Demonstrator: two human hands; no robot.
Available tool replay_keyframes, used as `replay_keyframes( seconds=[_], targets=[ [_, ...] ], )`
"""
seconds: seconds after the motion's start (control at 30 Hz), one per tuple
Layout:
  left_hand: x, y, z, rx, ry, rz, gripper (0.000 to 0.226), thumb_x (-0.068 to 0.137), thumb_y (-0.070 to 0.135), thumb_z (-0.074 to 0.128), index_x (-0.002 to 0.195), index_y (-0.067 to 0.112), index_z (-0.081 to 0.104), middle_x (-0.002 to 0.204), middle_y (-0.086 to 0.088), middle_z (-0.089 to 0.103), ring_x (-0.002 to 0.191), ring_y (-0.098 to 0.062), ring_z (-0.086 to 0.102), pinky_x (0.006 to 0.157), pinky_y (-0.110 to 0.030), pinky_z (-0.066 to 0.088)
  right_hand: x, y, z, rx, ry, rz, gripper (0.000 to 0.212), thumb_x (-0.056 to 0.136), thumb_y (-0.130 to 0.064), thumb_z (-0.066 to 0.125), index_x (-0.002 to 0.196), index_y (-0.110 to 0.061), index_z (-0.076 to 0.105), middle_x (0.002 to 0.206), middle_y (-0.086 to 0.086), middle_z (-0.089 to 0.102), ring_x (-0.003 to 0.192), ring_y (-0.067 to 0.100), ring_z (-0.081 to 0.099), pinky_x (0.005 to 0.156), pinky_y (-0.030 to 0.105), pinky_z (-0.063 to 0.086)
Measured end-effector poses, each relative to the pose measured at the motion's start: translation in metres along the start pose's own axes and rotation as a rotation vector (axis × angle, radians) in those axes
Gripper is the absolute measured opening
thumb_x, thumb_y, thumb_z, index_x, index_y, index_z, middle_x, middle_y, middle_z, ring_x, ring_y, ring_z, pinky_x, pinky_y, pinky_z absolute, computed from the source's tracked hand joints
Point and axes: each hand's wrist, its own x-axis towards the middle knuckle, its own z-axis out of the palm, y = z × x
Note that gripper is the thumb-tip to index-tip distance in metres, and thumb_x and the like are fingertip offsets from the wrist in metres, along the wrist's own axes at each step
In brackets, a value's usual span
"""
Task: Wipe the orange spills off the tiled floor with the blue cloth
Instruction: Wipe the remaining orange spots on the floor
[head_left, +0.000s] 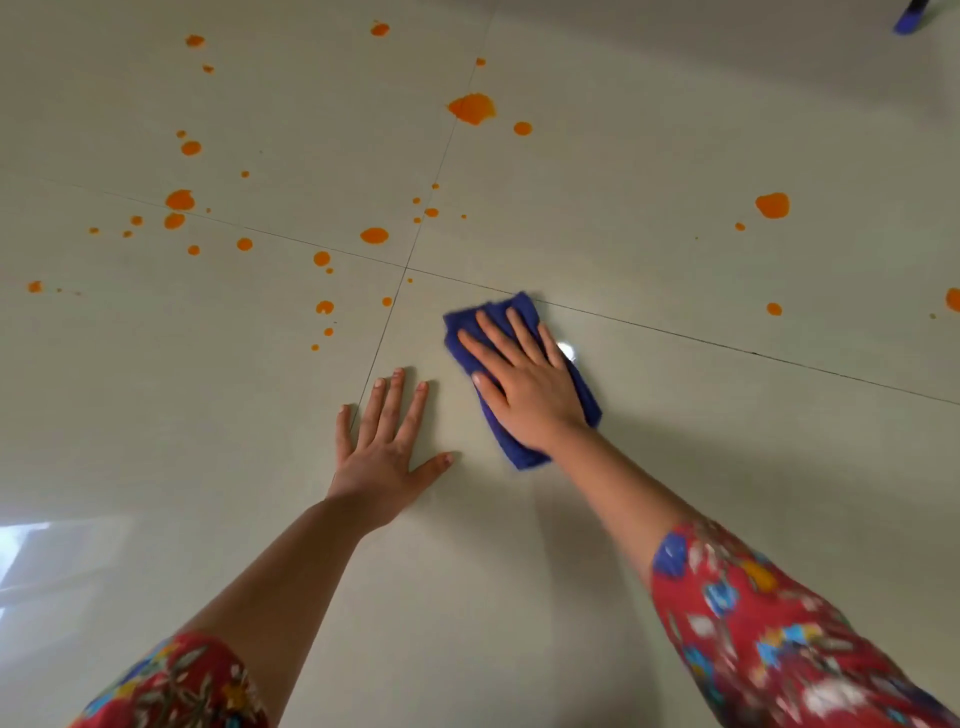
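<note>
Well, the right hand lay flat, fingers spread, pressing the folded cloth onto the floor. Just left of the cloth, the left hand rested open, empty. Spills dotted tiles beyond the cloth.

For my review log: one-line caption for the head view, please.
Right hand presses the blue cloth flat on the tiled floor; left hand braces beside it, orange spills unwiped beyond.

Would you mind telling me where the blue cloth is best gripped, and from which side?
Probably by the far end of the blue cloth, from above. It lies folded flat on the tiled floor, and the right hand covers its near half.
</note>
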Motion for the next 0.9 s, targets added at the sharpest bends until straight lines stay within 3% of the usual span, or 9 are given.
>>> replay_keyframes(
  seconds=[0.03, 0.1, 0.17, 0.23, 0.37, 0.5, 0.6, 0.73, 0.9],
  targets=[
    [-0.001, 0.0, 0.0, 0.0, -0.003, 0.003, 0.085, 0.077, 0.081, 0.006, 0.142, 0.04, -0.031, 0.146, 0.015, -0.045, 0.135, -0.009, -0.04, 0.111, -0.041, -0.023, -0.022, 0.007, 0.002, -0.007, 0.001, -0.003, 0.052, 0.099, -0.046, 0.027, 0.15, -0.038, 0.025, 0.16, -0.011, 0.019, 0.149, 0.02, 0.014, 0.12, 0.042, 0.009],
    [-0.001, 0.001, 0.0, -0.004, 0.017, 0.002, 0.085, 0.077, 0.08, 0.005, 0.142, 0.04, -0.032, 0.146, 0.016, -0.045, 0.136, -0.009, -0.039, 0.111, -0.041, -0.023, -0.048, 0.037, 0.001, -0.007, 0.007, 0.212, 0.053, 0.098, -0.049, 0.022, 0.15, -0.039, 0.025, 0.16, -0.012, 0.019, 0.149, 0.02, 0.015, 0.119, 0.042, 0.008],
    [-0.001, 0.002, 0.0, 0.0, 0.008, 0.001, 0.084, 0.08, 0.079, 0.009, 0.142, 0.039, -0.031, 0.147, 0.014, -0.044, 0.137, -0.009, -0.038, 0.112, -0.042, -0.022, -0.038, 0.067, -0.005, 0.011, 0.049, 0.488, 0.055, 0.097, -0.051, 0.018, 0.15, -0.039, 0.022, 0.161, -0.011, 0.016, 0.149, 0.022, 0.01, 0.119, 0.046, 0.007],
    [-0.001, 0.002, 0.0, 0.01, 0.007, -0.003, 0.084, 0.081, 0.077, 0.012, 0.142, 0.039, -0.032, 0.147, 0.014, -0.045, 0.137, -0.009, -0.038, 0.112, -0.042, -0.023, 0.002, 0.067, -0.011, 0.031, 0.074, 0.601, 0.053, 0.099, -0.048, 0.022, 0.151, -0.039, 0.02, 0.162, -0.01, 0.013, 0.15, 0.025, 0.005, 0.119, 0.05, 0.005],
    [-0.001, 0.001, 0.0, 0.013, 0.001, -0.003, 0.084, 0.078, 0.08, 0.006, 0.141, 0.04, -0.034, 0.142, 0.017, -0.048, 0.132, -0.005, -0.043, 0.111, -0.04, -0.024, 0.045, -0.002, -0.004, 0.06, 0.029, 0.309, 0.053, 0.1, -0.044, 0.027, 0.151, -0.037, 0.019, 0.162, -0.008, 0.014, 0.15, 0.027, 0.006, 0.119, 0.051, 0.005],
    [-0.002, 0.003, -0.002, -0.006, 0.006, -0.017, 0.086, 0.072, 0.083, -0.001, 0.139, 0.042, -0.034, 0.14, 0.019, -0.049, 0.131, -0.005, -0.044, 0.114, -0.041, -0.019, -0.043, -0.036, 0.01, 0.036, 0.024, 0.044, 0.052, 0.099, -0.046, 0.03, 0.15, -0.037, 0.025, 0.159, -0.01, 0.023, 0.149, 0.025, 0.013, 0.119, 0.048, 0.011],
    [-0.002, 0.006, -0.006, 0.014, -0.031, -0.016, 0.089, 0.069, 0.086, -0.002, 0.139, 0.041, -0.034, 0.142, 0.016, -0.047, 0.134, -0.009, -0.04, 0.115, -0.043, -0.016, -0.072, 0.023, 0.006, 0.0, 0.024, 0.213, 0.053, 0.096, -0.048, 0.026, 0.148, -0.037, 0.03, 0.158, -0.009, 0.027, 0.147, 0.025, 0.021, 0.117, 0.047, 0.012],
    [-0.002, 0.01, -0.022, 0.03, -0.083, -0.023, 0.086, 0.091, 0.065, 0.034, 0.148, 0.032, -0.02, 0.153, 0.007, -0.033, 0.145, -0.014, -0.022, 0.119, -0.04, -0.004, -0.005, 0.061, -0.01, 0.069, 0.048, 0.564, 0.052, 0.1, -0.047, 0.025, 0.151, -0.039, 0.02, 0.162, -0.01, 0.014, 0.15, 0.026, 0.007, 0.118, 0.052, 0.004],
    [-0.018, 0.003, -0.042, 0.057, -0.088, 0.001, 0.075, 0.098, 0.045, 0.04, 0.153, 0.024, -0.006, 0.16, 0.01, -0.014, 0.148, -0.009, -0.001, 0.118, -0.03, 0.007, 0.019, -0.039, 0.003, 0.092, -0.006, 0.132, 0.054, 0.098, -0.048, 0.022, 0.151, -0.037, 0.021, 0.161, -0.008, 0.016, 0.149, 0.026, 0.008, 0.118, 0.051, 0.004]
  ],
)
